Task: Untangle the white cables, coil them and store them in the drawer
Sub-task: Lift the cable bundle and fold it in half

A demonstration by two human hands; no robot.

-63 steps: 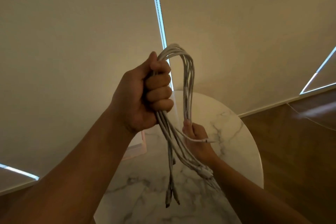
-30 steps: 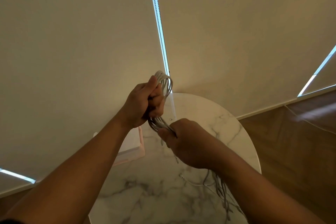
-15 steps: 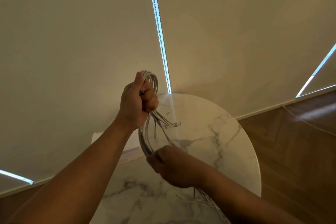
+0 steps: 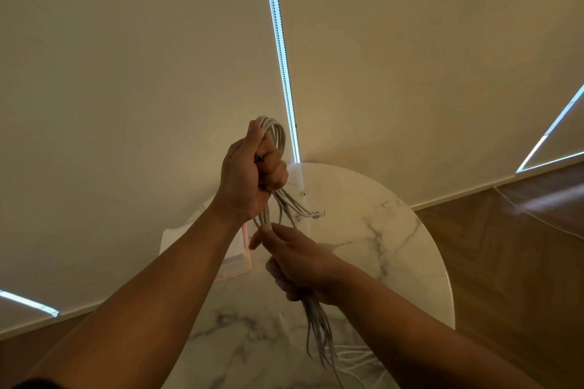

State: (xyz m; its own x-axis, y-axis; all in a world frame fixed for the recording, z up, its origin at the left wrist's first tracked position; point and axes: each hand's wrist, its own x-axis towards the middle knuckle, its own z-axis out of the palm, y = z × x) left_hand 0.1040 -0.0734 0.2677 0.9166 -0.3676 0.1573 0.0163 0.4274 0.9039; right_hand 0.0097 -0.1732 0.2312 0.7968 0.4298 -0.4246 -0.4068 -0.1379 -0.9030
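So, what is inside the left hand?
The white cables: their loop sticks out above the left hand and strands hang below. The gripped part itself is covered by that hand.

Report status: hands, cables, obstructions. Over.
Left hand grips white cables at loop. Right hand grips them lower; tails hang toward marble table. Nothing in the way.

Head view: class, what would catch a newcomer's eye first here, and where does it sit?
The left hand, raised mid-frame, grips a looped bundle of white cables. The right hand just below holds the same bundle, whose ends trail onto the round marble table. A bright strip of light runs down between the blinds behind.
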